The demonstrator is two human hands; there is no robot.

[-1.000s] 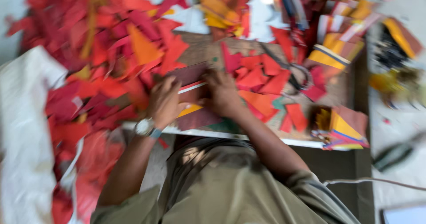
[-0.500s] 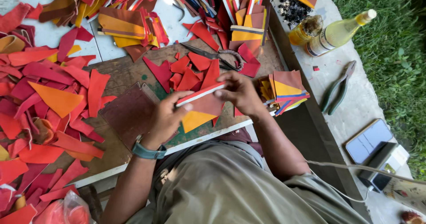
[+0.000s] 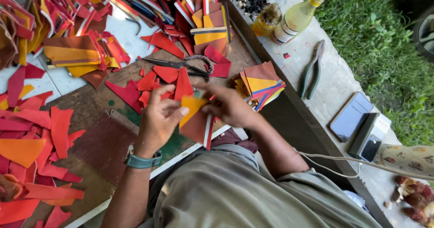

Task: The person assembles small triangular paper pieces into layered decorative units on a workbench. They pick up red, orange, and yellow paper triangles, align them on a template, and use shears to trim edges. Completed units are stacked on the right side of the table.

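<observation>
My left hand (image 3: 159, 115) and my right hand (image 3: 228, 106) together hold a layered leather piece (image 3: 195, 118), orange on top, brown beneath, with a white and red edge strip. It is lifted just above the wooden workboard (image 3: 97, 103). The left thumb presses the orange layer; the right fingers pinch its right side. A teal watch (image 3: 141, 161) sits on my left wrist. Black scissors (image 3: 181, 65) lie on the board beyond my hands among red scraps.
Red and orange leather scraps (image 3: 40, 128) cover the left. A dark brown sheet (image 3: 106, 144) lies by my left wrist. Stacked finished pieces (image 3: 262, 81) sit right of my hands. On the concrete ledge: pliers (image 3: 312, 72), two bottles (image 3: 296, 15), phones (image 3: 357, 124). Grass lies beyond.
The piece has turned from lying flat and crosswise to tilted upright between both hands. The camera view has steadied and shifted left.
</observation>
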